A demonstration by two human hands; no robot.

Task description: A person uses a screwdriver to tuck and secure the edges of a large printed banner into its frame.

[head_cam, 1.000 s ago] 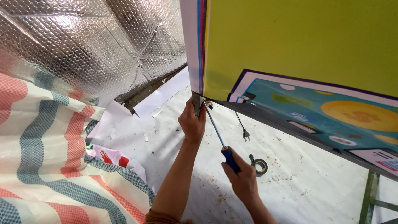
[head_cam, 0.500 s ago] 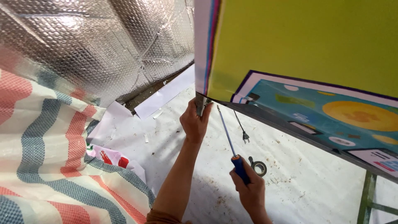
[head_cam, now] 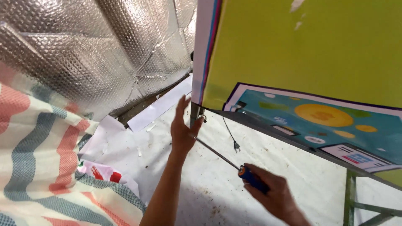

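Note:
My left hand [head_cam: 184, 129] is raised with fingers spread, its thumb touching the metal post [head_cam: 194, 115] under the corner of a big yellow-green printed board [head_cam: 301, 54]. My right hand [head_cam: 272, 194] grips the blue handle of a long screwdriver [head_cam: 226, 161]. The thin shaft runs up and left, and its tip ends at my left palm by the post. A small wire loop hangs at the post's corner.
A black cord with a plug [head_cam: 235, 144] dangles below the board's lower edge. Silver bubble-foil sheeting [head_cam: 92, 54] covers the wall at left. A red, blue and white striped tarp [head_cam: 46, 163] lies at lower left. A green metal frame [head_cam: 349, 201] stands lower right.
The view has moved in closer. My left hand has opened from a grip at the post's corner to spread fingers. My right hand with the screwdriver has swung lower and to the right.

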